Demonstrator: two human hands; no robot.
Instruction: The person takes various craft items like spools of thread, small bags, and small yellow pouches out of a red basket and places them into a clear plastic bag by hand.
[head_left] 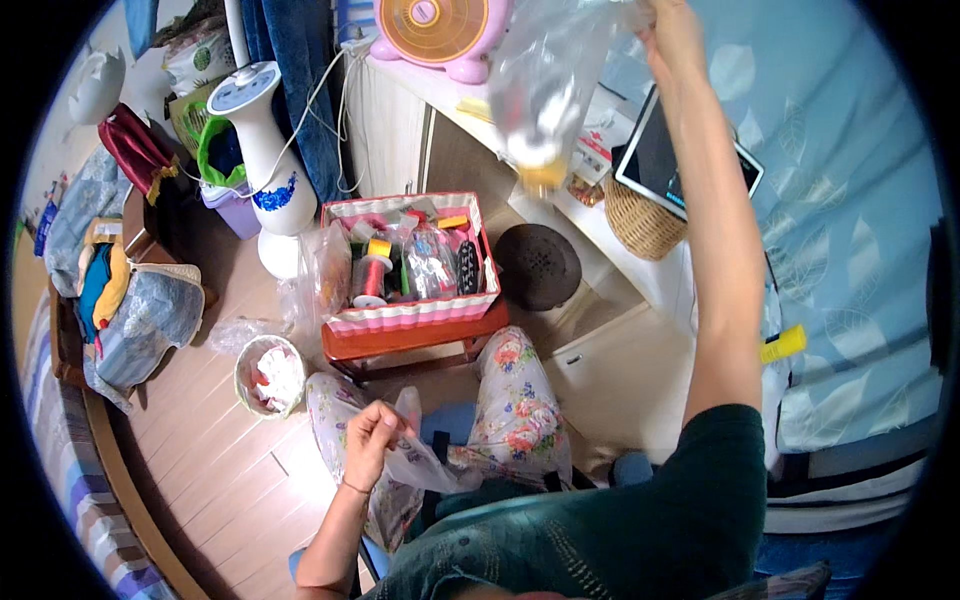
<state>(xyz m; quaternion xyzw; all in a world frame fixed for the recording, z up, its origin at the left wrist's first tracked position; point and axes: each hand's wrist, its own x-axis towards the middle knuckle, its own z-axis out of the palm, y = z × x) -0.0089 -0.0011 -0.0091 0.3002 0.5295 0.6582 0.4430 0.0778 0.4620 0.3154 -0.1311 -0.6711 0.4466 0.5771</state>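
Observation:
High at the upper right, my right hand (pixel 674 42) is closed on the top of a clear plastic bag (pixel 548 75). The bag hangs down over the white counter, with something white and yellow at its bottom and darker things above. Low over my lap, my left hand (pixel 368 442) pinches a second, thin clear bag (pixel 425 467) that looks limp and flat. In front of my knees a pink-and-white striped box (pixel 415 316) holds several bagged items, a spool of red thread (pixel 372 280) and yellow-topped pieces. Plastic bags (pixel 322 268) drape over its left side.
The box rests on a red-brown stool (pixel 400 347). Left of my knees stands a small bin (pixel 246 385) with white scraps. A tall white humidifier-like appliance (pixel 265 165), a pink fan (pixel 425 15), a tablet (pixel 650 165) on a wicker basket (pixel 640 232) and a dark round stool (pixel 538 265) surround it.

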